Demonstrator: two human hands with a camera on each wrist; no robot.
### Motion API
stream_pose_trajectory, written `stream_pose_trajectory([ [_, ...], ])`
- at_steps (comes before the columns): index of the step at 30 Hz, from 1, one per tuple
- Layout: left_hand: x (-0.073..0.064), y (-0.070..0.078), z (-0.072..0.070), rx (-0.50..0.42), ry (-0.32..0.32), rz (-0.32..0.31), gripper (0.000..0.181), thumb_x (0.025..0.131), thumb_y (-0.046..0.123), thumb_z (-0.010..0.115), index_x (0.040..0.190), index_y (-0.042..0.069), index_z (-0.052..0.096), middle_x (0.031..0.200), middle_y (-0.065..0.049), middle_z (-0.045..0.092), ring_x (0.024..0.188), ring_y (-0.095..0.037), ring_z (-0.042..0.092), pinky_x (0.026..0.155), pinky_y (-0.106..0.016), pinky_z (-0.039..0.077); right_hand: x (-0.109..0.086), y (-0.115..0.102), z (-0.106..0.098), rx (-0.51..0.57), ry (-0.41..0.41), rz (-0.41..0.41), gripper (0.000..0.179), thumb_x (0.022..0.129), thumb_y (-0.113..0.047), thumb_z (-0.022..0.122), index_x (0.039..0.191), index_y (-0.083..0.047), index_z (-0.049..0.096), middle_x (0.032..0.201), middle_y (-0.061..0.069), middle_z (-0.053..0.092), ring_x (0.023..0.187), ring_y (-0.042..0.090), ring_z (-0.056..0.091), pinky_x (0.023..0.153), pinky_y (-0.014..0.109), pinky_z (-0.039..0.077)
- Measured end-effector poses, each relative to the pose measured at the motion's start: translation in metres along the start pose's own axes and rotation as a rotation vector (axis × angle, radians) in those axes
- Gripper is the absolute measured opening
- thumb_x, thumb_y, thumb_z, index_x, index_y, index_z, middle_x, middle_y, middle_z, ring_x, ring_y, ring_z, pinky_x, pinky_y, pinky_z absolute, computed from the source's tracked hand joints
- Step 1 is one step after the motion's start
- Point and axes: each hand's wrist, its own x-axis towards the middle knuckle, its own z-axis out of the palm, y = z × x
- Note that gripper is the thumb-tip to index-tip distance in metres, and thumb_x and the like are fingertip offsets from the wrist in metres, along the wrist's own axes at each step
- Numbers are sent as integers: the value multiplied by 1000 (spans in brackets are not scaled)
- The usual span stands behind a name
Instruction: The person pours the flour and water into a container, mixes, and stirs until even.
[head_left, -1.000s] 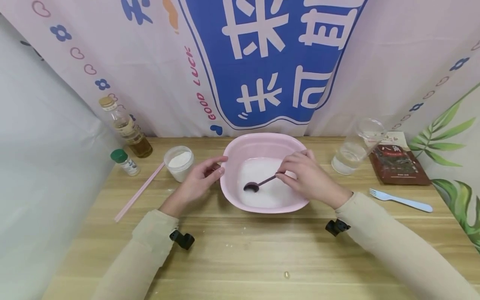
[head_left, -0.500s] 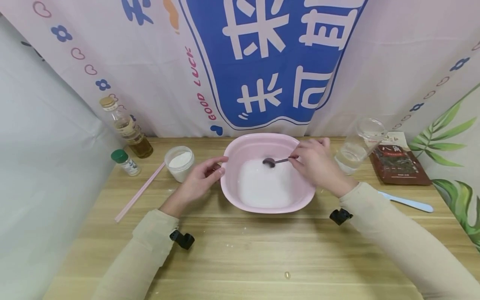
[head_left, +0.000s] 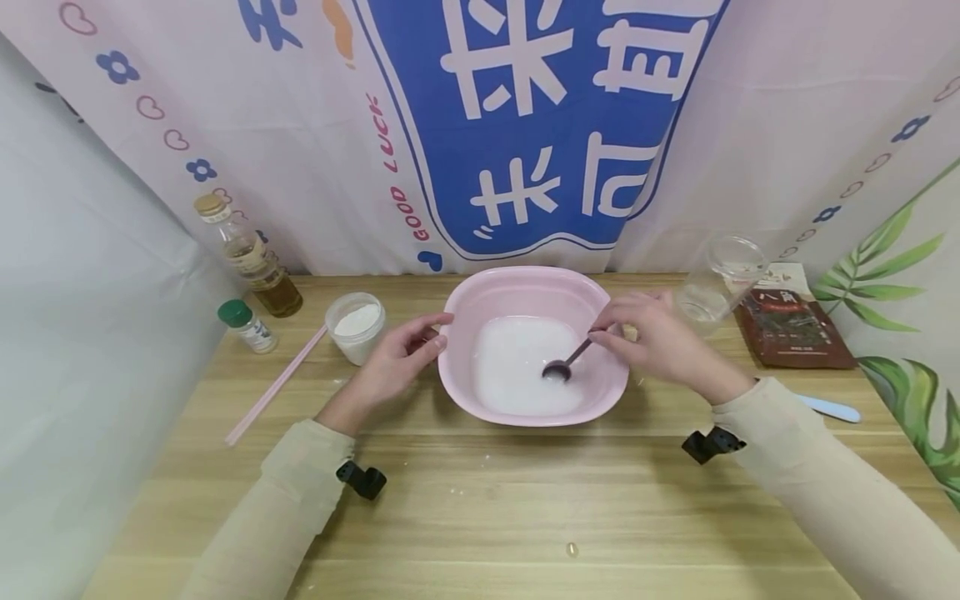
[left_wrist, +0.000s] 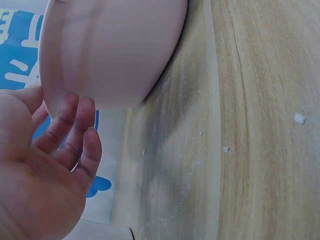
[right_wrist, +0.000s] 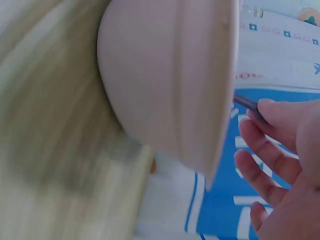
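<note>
A pink plastic basin [head_left: 465,392] with cloudy white liquid [head_left: 517,358] in it stands at the middle of the table. My left hand [head_left: 401,358] touches the basin's left rim with its fingertips; in the left wrist view the fingers [left_wrist: 82,120] are loosely bent against the outer wall. A dark spoon [head_left: 581,350] is pinched between thumb and fingers of my right hand [head_left: 652,337], over the basin's right side. Its bowl end dips at the liquid's surface. In the right wrist view the basin wall hides all but the spoon's handle [right_wrist: 246,102].
At the left stand a jar of white powder [head_left: 356,329], an oil bottle [head_left: 258,271], a green-capped shaker [head_left: 247,325] and pink chopsticks [head_left: 277,385]. A clear cup [head_left: 720,279], a brown packet [head_left: 795,329] and a blue fork [head_left: 832,408], partly behind the sleeve, lie at the right.
My right hand has shifted right. The spoon has swept through the liquid, first toward the back, then forward to the front right. My left hand has stayed at the rim.
</note>
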Motion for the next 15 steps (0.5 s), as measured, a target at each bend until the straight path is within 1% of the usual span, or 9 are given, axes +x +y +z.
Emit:
stream_pose_trajectory([
  [3, 0, -1, -1, 1, -2, -1, 42, 111, 12, 60, 152, 3, 59, 108, -20, 70, 98, -41, 64, 78, -23, 53, 4, -5, 12, 73, -3, -21, 5, 96, -10, 81, 98, -13, 84, 96, 0, 81, 97, 25, 66, 94, 44, 25],
  [4, -1, -1, -1, 0, -1, 0, 42, 111, 12, 59, 152, 3, 59, 108, -20, 70, 98, -41, 64, 78, -23, 53, 6, -7, 16, 86, -5, -23, 5, 95, -10, 81, 97, -13, 85, 96, -1, 81, 97, 25, 67, 94, 44, 25],
  [6, -1, -1, -1, -1, -1, -2, 42, 111, 13, 59, 152, 4, 59, 107, -20, 70, 98, -40, 64, 79, -24, 54, 11, -12, 23, 89, -6, -23, 4, 95, -12, 82, 97, -13, 86, 96, -1, 82, 101, 25, 68, 95, 46, 25],
  [10, -1, -1, -1, -6, -3, -3, 42, 111, 13, 59, 152, 4, 59, 108, -20, 70, 99, -42, 64, 80, -24, 54, 22, -22, 33, 34, -6, -16, 4, 94, -17, 84, 95, -15, 87, 93, 0, 81, 100, 25, 67, 94, 49, 25],
  [15, 0, -1, 0, -12, -2, -3, 42, 111, 12, 59, 152, 4, 59, 109, -20, 70, 101, -44, 64, 80, -22, 53, 33, -28, 37, -56, 5, -7, 5, 94, -22, 85, 93, -17, 87, 90, -1, 81, 98, 25, 67, 95, 52, 28],
])
